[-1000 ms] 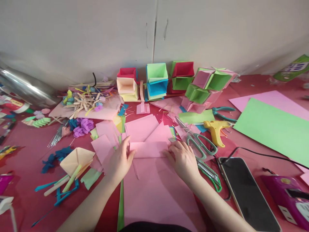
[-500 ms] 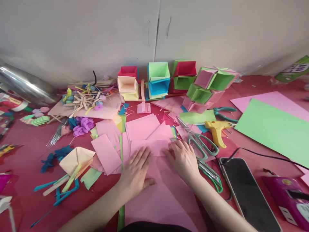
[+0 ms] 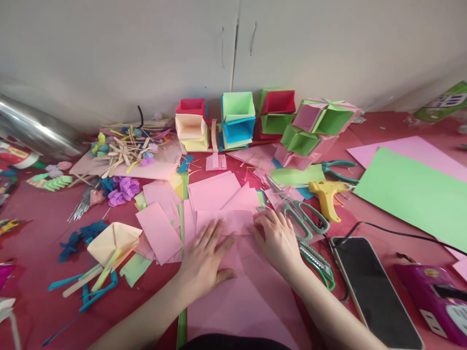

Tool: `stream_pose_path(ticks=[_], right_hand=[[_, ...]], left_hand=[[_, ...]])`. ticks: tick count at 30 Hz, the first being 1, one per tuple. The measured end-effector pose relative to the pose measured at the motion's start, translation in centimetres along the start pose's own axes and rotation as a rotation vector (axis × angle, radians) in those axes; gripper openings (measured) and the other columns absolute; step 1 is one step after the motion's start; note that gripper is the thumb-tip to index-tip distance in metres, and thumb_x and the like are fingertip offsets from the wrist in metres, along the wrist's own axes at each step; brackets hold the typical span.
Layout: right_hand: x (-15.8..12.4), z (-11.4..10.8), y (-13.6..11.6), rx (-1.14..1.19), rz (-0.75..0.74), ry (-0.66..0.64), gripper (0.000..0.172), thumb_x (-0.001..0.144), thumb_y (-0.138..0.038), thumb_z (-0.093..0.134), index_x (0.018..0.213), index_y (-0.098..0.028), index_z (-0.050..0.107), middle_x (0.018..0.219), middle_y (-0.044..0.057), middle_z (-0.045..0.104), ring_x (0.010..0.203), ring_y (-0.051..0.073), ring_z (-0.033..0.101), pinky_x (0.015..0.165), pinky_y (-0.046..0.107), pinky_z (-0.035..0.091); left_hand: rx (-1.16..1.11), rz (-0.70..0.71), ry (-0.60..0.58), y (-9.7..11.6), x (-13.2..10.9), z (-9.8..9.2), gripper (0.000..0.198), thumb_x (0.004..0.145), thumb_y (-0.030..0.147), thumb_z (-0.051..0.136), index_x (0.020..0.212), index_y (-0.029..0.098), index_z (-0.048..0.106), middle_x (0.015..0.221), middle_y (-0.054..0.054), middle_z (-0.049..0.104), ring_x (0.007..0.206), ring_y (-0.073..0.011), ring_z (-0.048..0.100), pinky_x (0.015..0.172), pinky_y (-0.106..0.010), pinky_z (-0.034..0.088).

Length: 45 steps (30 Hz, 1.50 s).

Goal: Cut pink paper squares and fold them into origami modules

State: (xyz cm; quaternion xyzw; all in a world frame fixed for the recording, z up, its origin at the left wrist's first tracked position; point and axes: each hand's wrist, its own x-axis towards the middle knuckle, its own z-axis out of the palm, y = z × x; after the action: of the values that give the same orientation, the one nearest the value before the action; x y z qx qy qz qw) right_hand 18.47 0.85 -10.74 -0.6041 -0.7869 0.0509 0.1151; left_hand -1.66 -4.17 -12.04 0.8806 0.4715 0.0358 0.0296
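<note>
A narrow pink paper rectangle (image 3: pixel 230 218) lies across the top of a large pink sheet (image 3: pixel 251 304) in front of me. Flat on its left part rests my left hand (image 3: pixel 205 255), fingers stretched and thumb spread away. My right hand (image 3: pixel 278 240) is closed at the rectangle's right end, its fingers curled and thumb along the edge; the fingertips are partly hidden. Several loose pink paper pieces (image 3: pixel 213 190) lie just beyond it. Close to my right hand are grey-handled scissors (image 3: pixel 308 218) and a green box cutter (image 3: pixel 316 260).
Folded paper boxes (image 3: pixel 239 107) stand along the wall. To the right lie a yellow glue gun (image 3: pixel 327 194), pliers (image 3: pixel 339 170), a phone (image 3: pixel 375 291) with a cable and a green sheet (image 3: pixel 416 194). Wooden sticks (image 3: pixel 126 150), paper flowers (image 3: pixel 126 189) and a cream paper box (image 3: pixel 115 243) sit left.
My left index finger has spread away from the other fingers, to the right over the paper. My right hand stays at the right end. The view has shifted slightly.
</note>
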Motion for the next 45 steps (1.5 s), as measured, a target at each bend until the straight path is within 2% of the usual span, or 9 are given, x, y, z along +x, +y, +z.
stream_pose_path(ticks=[5, 10, 13, 19, 26, 31, 36, 38, 45], right_hand=[[-0.2, 0.4, -0.1, -0.037, -0.014, 0.039, 0.013, 0.084, -0.030, 0.058, 0.078, -0.018, 0.060, 0.090, 0.006, 0.063, 0.084, 0.024, 0.055, 0.072, 0.034, 0.038], [-0.8, 0.4, 0.4, 0.023, -0.087, 0.175, 0.024, 0.088, -0.024, 0.050, 0.108, -0.013, 0.057, 0.107, 0.011, 0.062, 0.090, 0.025, 0.054, 0.075, 0.037, 0.042], [-1.8, 0.0, 0.8, 0.125, -0.190, 0.231, 0.026, 0.090, -0.017, 0.042, 0.111, -0.014, 0.058, 0.107, 0.011, 0.062, 0.092, 0.023, 0.054, 0.079, 0.036, 0.044], [-4.3, -0.1, 0.5, 0.117, -0.344, 0.146, 0.037, 0.086, -0.005, 0.037, 0.115, -0.012, 0.059, 0.113, 0.010, 0.064, 0.103, 0.021, 0.052, 0.086, 0.034, 0.044], [-5.0, 0.5, -0.3, -0.006, -0.289, 0.077, 0.038, 0.085, -0.006, 0.040, 0.117, -0.011, 0.060, 0.116, 0.009, 0.064, 0.105, 0.023, 0.052, 0.091, 0.035, 0.041], [-5.2, 0.6, -0.6, -0.066, -0.271, 0.080, 0.038, 0.083, -0.010, 0.047, 0.118, -0.017, 0.060, 0.122, 0.006, 0.061, 0.112, 0.024, 0.050, 0.093, 0.038, 0.042], [-5.4, 1.1, -1.0, -0.129, -0.337, 0.083, 0.042, 0.080, -0.007, 0.045, 0.120, -0.013, 0.058, 0.129, 0.008, 0.057, 0.119, 0.024, 0.046, 0.096, 0.038, 0.043], [-5.3, 1.3, -1.1, -0.128, -0.359, 0.077, 0.043, 0.080, -0.006, 0.044, 0.120, -0.011, 0.058, 0.127, 0.010, 0.058, 0.117, 0.024, 0.048, 0.096, 0.037, 0.044], [-5.2, 1.1, -1.0, -0.114, -0.364, 0.085, 0.043, 0.081, -0.008, 0.042, 0.121, -0.010, 0.056, 0.124, 0.011, 0.059, 0.111, 0.025, 0.052, 0.094, 0.039, 0.045]], left_hand=[[-0.014, -0.005, -0.013, 0.1, 0.1, -0.2, 0.076, 0.081, 0.067, 0.035, 0.143, 0.023, 0.029, 0.148, -0.016, 0.029, 0.136, -0.0327, 0.026, 0.106, -0.046, 0.028], [-0.016, -0.025, -0.013, 0.5, 0.3, -0.5, 0.072, 0.082, 0.062, 0.042, 0.141, 0.023, 0.032, 0.148, -0.016, 0.029, 0.135, -0.0332, 0.028, 0.106, -0.047, 0.028], [-0.032, 0.001, -0.012, 0.5, 0.4, -0.5, 0.072, 0.084, 0.060, 0.041, 0.141, 0.019, 0.032, 0.149, -0.013, 0.029, 0.137, -0.0306, 0.024, 0.108, -0.045, 0.025], [-0.089, 0.053, -0.001, 0.1, 0.4, 0.1, 0.075, 0.086, 0.063, 0.030, 0.143, 0.015, 0.026, 0.151, -0.006, 0.026, 0.139, -0.0251, 0.018, 0.112, -0.039, 0.018], [-0.078, 0.051, -0.002, 0.2, 0.4, 0.1, 0.069, 0.086, 0.062, 0.032, 0.143, 0.025, 0.027, 0.152, -0.007, 0.024, 0.139, -0.0271, 0.019, 0.111, -0.041, 0.021], [-0.078, 0.053, -0.008, 0.2, 0.5, -0.1, 0.067, 0.087, 0.060, 0.034, 0.142, 0.022, 0.029, 0.152, -0.008, 0.022, 0.139, -0.0268, 0.018, 0.111, -0.042, 0.021], [-0.036, 0.024, 0.012, 1.5, -0.4, 0.1, 0.065, 0.091, 0.049, 0.035, 0.146, 0.019, 0.019, 0.153, -0.006, 0.018, 0.140, -0.0259, 0.014, 0.111, -0.041, 0.018], [-0.032, 0.076, 0.006, 2.3, -0.9, 0.2, 0.065, 0.092, 0.047, 0.032, 0.147, 0.016, 0.014, 0.153, -0.005, 0.019, 0.141, -0.0225, 0.013, 0.112, -0.038, 0.016], [-0.021, 0.029, 0.002, 1.9, -1.1, 0.4, 0.080, 0.085, 0.065, 0.028, 0.144, 0.011, 0.022, 0.152, -0.010, 0.022, 0.140, -0.0259, 0.016, 0.112, -0.040, 0.016]])
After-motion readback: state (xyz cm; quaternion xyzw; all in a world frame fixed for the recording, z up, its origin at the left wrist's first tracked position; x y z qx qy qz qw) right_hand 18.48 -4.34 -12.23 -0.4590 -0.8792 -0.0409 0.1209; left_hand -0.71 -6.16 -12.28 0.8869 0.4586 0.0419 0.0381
